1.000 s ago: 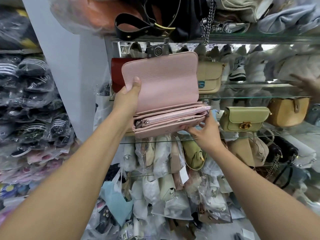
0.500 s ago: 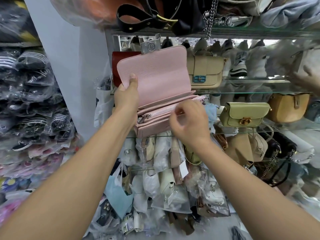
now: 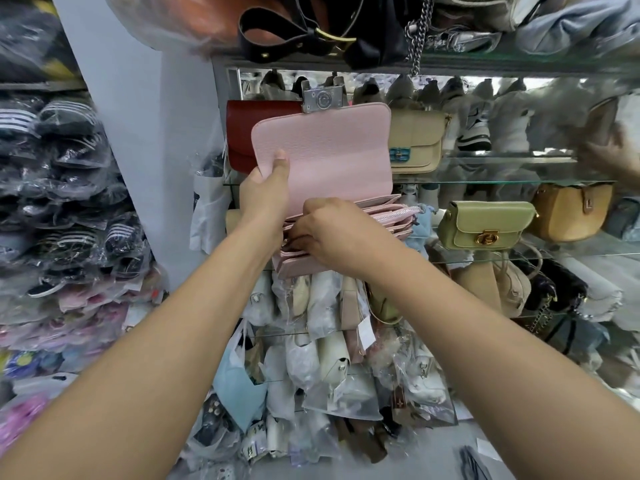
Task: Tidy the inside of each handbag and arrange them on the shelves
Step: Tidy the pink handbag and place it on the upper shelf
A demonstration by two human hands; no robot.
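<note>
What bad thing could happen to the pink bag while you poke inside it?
The pink handbag is up in the air, the left hand gripping its raised flap while the right hand digs in its pockets, so it might slip and drop. It's also close to the green handbag on the glass shelf; a bump might knock that off.
</note>
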